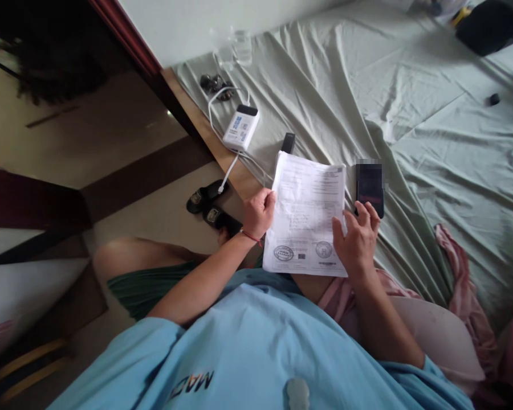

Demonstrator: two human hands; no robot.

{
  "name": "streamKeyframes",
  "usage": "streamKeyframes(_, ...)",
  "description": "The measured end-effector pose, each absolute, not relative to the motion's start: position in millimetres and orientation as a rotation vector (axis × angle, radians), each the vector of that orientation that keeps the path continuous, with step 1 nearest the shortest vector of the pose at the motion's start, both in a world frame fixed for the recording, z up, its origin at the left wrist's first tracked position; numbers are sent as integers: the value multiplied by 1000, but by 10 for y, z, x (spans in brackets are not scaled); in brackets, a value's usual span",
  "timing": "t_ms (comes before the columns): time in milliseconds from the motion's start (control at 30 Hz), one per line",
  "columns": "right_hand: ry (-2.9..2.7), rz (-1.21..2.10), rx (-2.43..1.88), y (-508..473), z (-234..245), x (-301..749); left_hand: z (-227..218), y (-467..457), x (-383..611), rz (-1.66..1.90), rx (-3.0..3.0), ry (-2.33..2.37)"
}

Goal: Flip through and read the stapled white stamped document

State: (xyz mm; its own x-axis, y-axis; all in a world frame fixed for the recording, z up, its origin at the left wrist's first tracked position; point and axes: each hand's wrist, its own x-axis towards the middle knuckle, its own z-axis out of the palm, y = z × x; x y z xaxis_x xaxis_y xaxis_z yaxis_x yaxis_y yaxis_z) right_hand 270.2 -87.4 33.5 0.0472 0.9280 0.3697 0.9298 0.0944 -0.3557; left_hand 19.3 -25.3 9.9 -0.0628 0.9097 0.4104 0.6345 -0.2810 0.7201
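My left hand (260,213) is closed on the left edge of a stack of printed papers (310,213), thumb on top. The top sheet carries printed lines, two round stamps near its lower edge and small codes. My right hand (359,236) has its fingers spread. Its thumb lies over the right edge of the papers, while its fingertips reach the lower end of a dark phone (370,188). The phone lies on the bed sheet just right of the papers. A small black box-like object (288,142) shows partly behind the top edge of the papers.
A white power bank (241,127) with white cables lies near the bed's edge. Beyond it are sunglasses (217,85) and clear cups (241,48). Black slippers (205,196) rest on the floor. The pale green sheet (431,114) has folds; a pink cloth (457,256) lies at right.
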Motion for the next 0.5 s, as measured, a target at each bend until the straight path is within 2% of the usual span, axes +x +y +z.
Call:
streamKeyframes(133,-1726,262,-1659,-881,362,2697,90,-252,191,1215,1898,1697)
streamKeyframes(333,-1103,1026,-1412,-920,504,2627,63,-242,181,1259,1893,1656)
streamKeyframes(500,-855,1297,-1286,-895,579,2527,72,-253,169,1180,1920,1713)
